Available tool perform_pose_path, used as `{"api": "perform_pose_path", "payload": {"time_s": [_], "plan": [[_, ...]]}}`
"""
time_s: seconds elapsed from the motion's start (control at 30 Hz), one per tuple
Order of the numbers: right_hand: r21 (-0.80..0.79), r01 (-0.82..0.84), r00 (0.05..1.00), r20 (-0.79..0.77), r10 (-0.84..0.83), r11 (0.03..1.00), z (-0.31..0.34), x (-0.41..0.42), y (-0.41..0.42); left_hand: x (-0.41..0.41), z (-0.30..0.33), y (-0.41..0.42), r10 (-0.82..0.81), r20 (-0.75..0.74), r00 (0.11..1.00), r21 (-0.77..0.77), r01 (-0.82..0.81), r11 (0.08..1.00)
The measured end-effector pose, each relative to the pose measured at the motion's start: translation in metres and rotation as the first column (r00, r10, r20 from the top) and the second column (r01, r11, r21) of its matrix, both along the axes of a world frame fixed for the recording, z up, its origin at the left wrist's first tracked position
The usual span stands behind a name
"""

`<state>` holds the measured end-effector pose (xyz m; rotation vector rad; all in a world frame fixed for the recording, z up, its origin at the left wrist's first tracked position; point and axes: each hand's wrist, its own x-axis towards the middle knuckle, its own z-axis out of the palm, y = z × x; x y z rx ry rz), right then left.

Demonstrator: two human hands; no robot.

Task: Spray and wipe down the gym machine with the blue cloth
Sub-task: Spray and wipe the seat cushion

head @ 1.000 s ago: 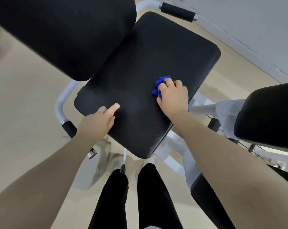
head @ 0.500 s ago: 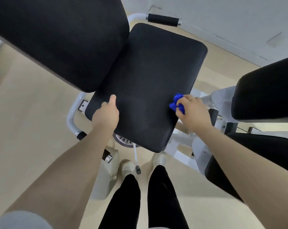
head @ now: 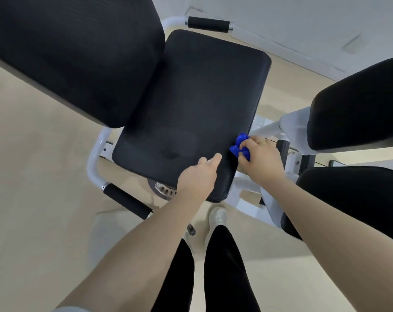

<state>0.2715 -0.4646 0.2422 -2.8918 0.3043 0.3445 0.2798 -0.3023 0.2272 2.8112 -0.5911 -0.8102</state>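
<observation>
1. Black textured vinyl covers the seat pad (head: 191, 113), which fills the middle of my view, with the larger back pad (head: 74, 57) at 10 o'clock.
2. My right hand (head: 260, 161) is clenched around the bunched blue cloth (head: 240, 147), pressing it to the seat pad's edge at 3 o'clock.
3. A second ago that cloth sat near the pad's middle; it has since travelled outward to the rim, so I judge the flat top is largely wiped and the side edge is in hand now.
4. My left hand (head: 199, 174) lies loose and flat on the pad's near corner at 5 o'clock, grasping nothing; it has slid from the opposite near corner toward the right hand.
5. A faint damp-looking smear shows on the pad at 7 o'clock of centre.
6. White frame tubes (head: 93, 163) and black foam grips (head: 124, 200) look untouched; no spray bottle is in view.
</observation>
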Motion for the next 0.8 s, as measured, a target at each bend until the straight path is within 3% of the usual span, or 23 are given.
{"api": "perform_pose_path", "payload": {"time_s": [0.1,0.2,0.33,0.37,0.4,0.47,0.5,0.53,0.63,0.73,0.8], "plan": [[-0.012,-0.061,0.997,0.046,0.061,0.998,-0.013,-0.004,0.015,0.009,-0.004,0.015,0.252,0.024,0.968,-0.093,-0.248,0.964],[-0.014,-0.274,0.960,0.062,0.274,0.962,-0.025,-0.015,0.049,0.025,-0.009,0.057,0.399,0.111,0.910,-0.131,-0.384,0.914],[-0.107,-0.663,0.744,0.005,0.668,0.741,-0.037,0.004,0.072,0.046,-0.020,0.112,0.591,0.111,0.799,-0.176,-0.570,0.803],[-0.154,-0.664,0.740,0.004,0.672,0.732,-0.037,0.021,0.066,0.050,-0.023,0.118,0.630,0.106,0.769,-0.184,-0.608,0.772],[-0.183,-0.581,0.803,0.026,0.595,0.793,-0.039,0.042,0.061,0.054,-0.029,0.124,0.656,0.100,0.748,-0.182,-0.634,0.751],[-0.192,-0.228,0.968,0.061,0.244,0.954,-0.035,0.085,0.052,0.058,-0.038,0.130,0.664,0.085,0.743,-0.173,-0.645,0.744],[-0.165,-0.094,0.994,0.040,0.102,0.982,-0.039,0.101,0.053,0.059,-0.044,0.133,0.662,0.073,0.746,-0.175,-0.644,0.745],[-0.173,-0.078,0.996,0.029,0.084,0.982,-0.042,0.108,0.060,0.060,-0.048,0.135,0.657,0.061,0.752,-0.181,-0.639,0.748],[-0.103,-0.349,0.931,0.074,0.357,0.931,-0.048,0.084,0.106,0.062,-0.051,0.137,0.659,0.035,0.752,-0.204,-0.640,0.741],[0.022,-0.627,0.778,0.068,0.624,0.779,-0.051,0.049,0.131,0.061,-0.047,0.140,0.688,-0.018,0.725,-0.227,-0.673,0.703],[-0.035,-0.707,0.699,0.113,0.706,0.706,-0.054,0.068,0.119,0.061,-0.047,0.140,0.679,-0.036,0.733,-0.257,-0.663,0.703]]}}
